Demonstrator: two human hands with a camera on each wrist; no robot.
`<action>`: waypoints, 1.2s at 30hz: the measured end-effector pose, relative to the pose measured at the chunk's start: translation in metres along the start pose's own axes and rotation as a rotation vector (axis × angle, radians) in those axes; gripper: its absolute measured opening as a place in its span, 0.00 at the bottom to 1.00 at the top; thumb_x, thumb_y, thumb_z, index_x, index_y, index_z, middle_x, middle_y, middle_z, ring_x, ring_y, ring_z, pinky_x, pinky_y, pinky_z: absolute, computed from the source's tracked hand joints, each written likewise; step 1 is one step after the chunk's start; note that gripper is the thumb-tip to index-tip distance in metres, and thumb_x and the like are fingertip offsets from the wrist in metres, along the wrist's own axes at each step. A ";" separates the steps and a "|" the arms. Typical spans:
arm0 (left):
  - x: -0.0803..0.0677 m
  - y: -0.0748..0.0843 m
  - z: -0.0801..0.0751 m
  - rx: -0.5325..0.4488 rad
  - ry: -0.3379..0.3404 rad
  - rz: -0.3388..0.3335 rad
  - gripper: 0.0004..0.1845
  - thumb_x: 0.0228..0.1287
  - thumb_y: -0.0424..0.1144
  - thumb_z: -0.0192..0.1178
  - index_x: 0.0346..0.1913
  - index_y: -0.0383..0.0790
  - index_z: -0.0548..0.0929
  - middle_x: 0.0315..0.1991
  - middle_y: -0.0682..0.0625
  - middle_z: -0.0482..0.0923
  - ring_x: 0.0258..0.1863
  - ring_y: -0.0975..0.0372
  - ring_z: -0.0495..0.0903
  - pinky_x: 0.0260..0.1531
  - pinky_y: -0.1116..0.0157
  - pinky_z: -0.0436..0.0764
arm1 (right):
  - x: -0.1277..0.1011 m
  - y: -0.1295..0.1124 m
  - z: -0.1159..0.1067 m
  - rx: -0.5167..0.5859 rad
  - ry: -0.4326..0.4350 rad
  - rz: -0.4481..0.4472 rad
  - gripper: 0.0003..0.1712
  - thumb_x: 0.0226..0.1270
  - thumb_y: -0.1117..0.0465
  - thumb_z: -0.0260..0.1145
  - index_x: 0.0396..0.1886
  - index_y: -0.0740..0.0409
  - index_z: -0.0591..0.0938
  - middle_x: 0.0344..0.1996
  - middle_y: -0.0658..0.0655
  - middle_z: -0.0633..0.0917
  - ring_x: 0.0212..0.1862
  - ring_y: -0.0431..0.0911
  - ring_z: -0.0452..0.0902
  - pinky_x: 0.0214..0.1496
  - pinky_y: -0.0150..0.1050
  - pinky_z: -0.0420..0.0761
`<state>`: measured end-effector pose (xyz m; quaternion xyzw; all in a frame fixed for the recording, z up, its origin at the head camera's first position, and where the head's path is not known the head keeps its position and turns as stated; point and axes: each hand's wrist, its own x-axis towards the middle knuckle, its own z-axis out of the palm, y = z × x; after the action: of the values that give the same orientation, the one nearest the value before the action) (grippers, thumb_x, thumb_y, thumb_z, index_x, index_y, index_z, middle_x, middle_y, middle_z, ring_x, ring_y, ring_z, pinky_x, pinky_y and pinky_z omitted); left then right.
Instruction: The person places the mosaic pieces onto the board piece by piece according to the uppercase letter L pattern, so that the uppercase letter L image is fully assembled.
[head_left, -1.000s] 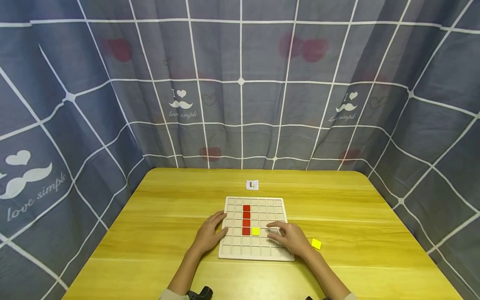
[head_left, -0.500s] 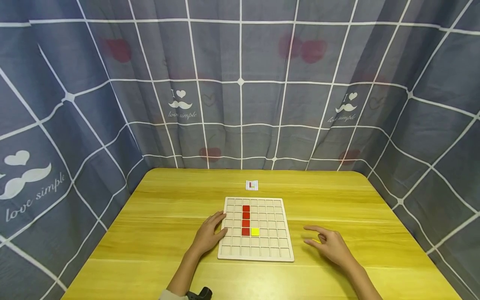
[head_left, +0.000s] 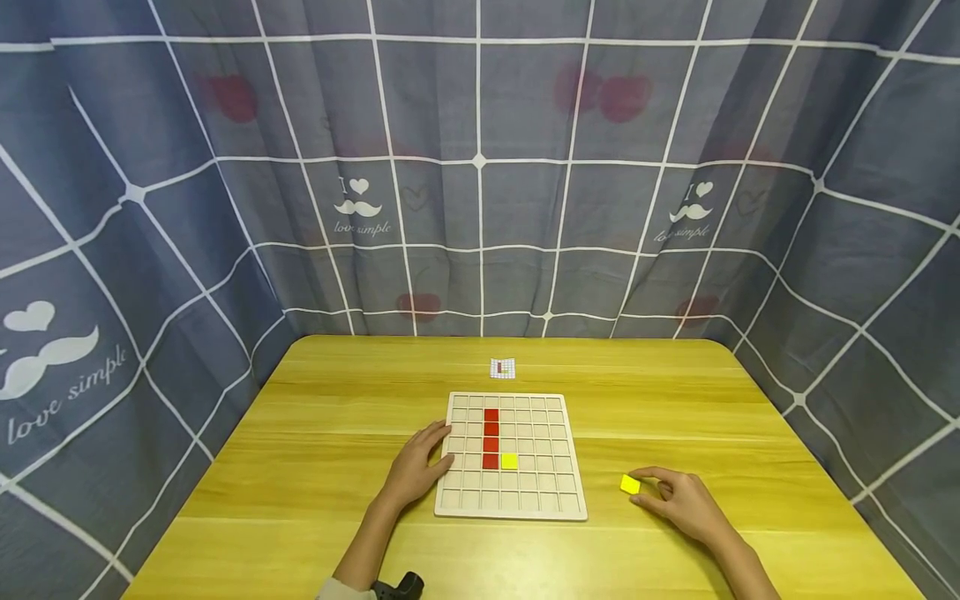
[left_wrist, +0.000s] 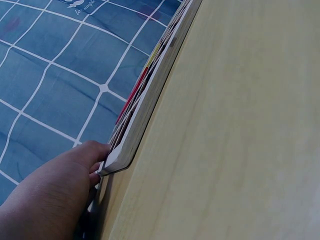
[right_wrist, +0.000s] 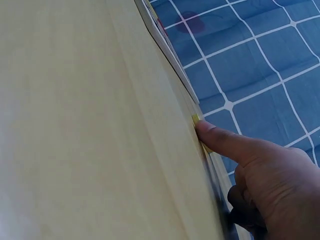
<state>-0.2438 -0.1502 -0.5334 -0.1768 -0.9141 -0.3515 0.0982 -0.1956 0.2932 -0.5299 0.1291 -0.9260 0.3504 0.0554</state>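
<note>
My right hand (head_left: pixel 678 498) pinches the loose yellow tile (head_left: pixel 630 484) on the table, right of the board (head_left: pixel 510 508); my left hand (head_left: pixel 415 471) rests flat-fingered against the board's left edge, farther off

Loose yellow tile (head_left: pixel 630 484), small and square, lies flat on the table just right of the board (head_left: pixel 512 510), near its right near corner, tilted slightly askew. The board is a pale wooden grid lying flat at table centre; four red tiles (head_left: pixel 491 437) stacked in one column, a yellow tile (head_left: pixel 510 461) beside the nearest.
</note>
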 end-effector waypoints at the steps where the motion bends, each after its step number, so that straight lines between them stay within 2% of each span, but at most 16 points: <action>1: 0.000 0.000 0.000 0.002 0.000 0.001 0.26 0.62 0.45 0.58 0.62 0.41 0.72 0.64 0.47 0.65 0.64 0.47 0.61 0.62 0.47 0.59 | 0.000 0.001 0.000 -0.003 0.003 -0.008 0.20 0.49 0.46 0.71 0.43 0.45 0.83 0.09 0.41 0.59 0.12 0.32 0.48 0.13 0.27 0.58; 11: 0.000 0.000 0.000 0.006 0.007 0.008 0.26 0.61 0.44 0.59 0.61 0.39 0.72 0.64 0.47 0.66 0.64 0.49 0.61 0.64 0.50 0.57 | 0.012 -0.005 0.010 0.012 0.033 -0.065 0.18 0.52 0.50 0.71 0.44 0.47 0.83 0.08 0.39 0.59 0.12 0.31 0.47 0.12 0.28 0.60; 20: 0.000 0.001 0.000 0.009 0.001 0.005 0.26 0.61 0.45 0.58 0.62 0.41 0.72 0.64 0.47 0.66 0.64 0.49 0.61 0.63 0.49 0.58 | 0.035 -0.031 0.041 0.110 0.010 -0.226 0.17 0.54 0.50 0.70 0.44 0.48 0.83 0.08 0.38 0.58 0.12 0.28 0.46 0.11 0.25 0.57; 26: 0.000 0.000 0.001 0.001 0.004 0.012 0.26 0.62 0.45 0.58 0.62 0.40 0.72 0.64 0.47 0.66 0.64 0.49 0.61 0.64 0.49 0.57 | 0.052 -0.052 0.061 0.133 -0.017 -0.301 0.16 0.55 0.51 0.69 0.44 0.48 0.83 0.08 0.37 0.57 0.12 0.27 0.45 0.11 0.24 0.55; 29: 0.000 0.000 0.001 -0.001 0.006 0.010 0.26 0.61 0.45 0.58 0.62 0.40 0.72 0.64 0.48 0.66 0.64 0.48 0.61 0.63 0.48 0.58 | 0.059 -0.060 0.069 0.122 -0.014 -0.318 0.16 0.55 0.51 0.69 0.44 0.47 0.83 0.08 0.37 0.57 0.13 0.28 0.45 0.11 0.24 0.54; 36: -0.001 0.001 0.000 -0.005 0.010 0.004 0.26 0.61 0.46 0.58 0.62 0.41 0.72 0.64 0.48 0.66 0.63 0.46 0.61 0.61 0.46 0.60 | 0.074 -0.075 0.082 0.086 0.013 -0.298 0.16 0.53 0.47 0.69 0.43 0.43 0.84 0.08 0.38 0.57 0.13 0.29 0.45 0.14 0.24 0.52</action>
<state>-0.2430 -0.1498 -0.5333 -0.1774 -0.9123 -0.3543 0.1031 -0.2464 0.1702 -0.5296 0.2650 -0.8803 0.3786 0.1072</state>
